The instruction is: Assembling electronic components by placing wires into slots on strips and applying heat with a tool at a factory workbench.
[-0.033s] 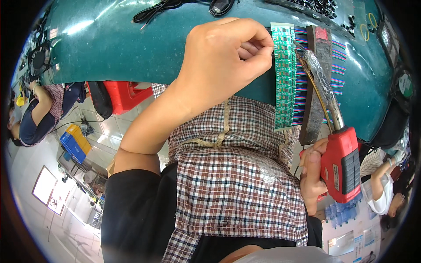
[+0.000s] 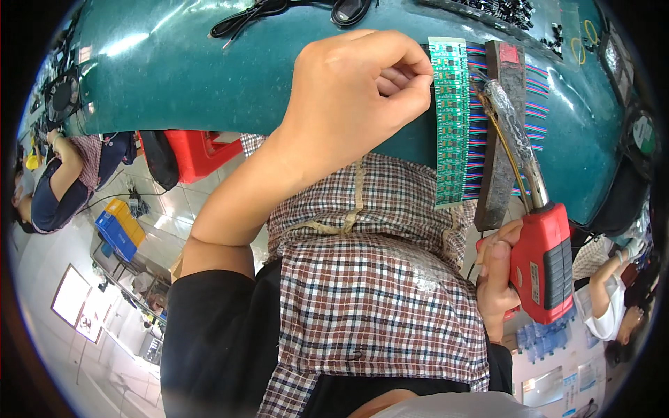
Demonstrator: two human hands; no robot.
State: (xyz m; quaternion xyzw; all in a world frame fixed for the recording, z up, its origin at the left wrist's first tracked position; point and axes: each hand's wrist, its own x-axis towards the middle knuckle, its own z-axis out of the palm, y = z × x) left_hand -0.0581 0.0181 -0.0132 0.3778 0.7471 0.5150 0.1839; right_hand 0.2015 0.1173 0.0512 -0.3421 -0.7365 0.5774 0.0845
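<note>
My left hand (image 2: 366, 90) is closed in a pinch, its thumb and forefinger at the left edge of a long green circuit board panel (image 2: 451, 139). What lies between those fingertips is too small to make out. Rows of small chips cover the panel, and thin coloured wires (image 2: 477, 157) run from its right edge beneath a dark, worn bar (image 2: 503, 139). My right hand (image 2: 496, 275) grips a red and black soldering gun (image 2: 542, 258). Its foil-wrapped barrel slants up over the bar, with the tip close to the panel's right edge near the pinched fingers.
Black cables (image 2: 254, 17) lie at the back of the green table (image 2: 188, 83). A tray of small black parts (image 2: 502, 14) stands at the back right. A small fan (image 2: 63, 94) sits far left, and a red stool (image 2: 202, 153) below the table edge. Other people sit on both sides.
The panel, the bar and my left fingertips have shifted very slightly left. Both hands keep their grip and pose.
</note>
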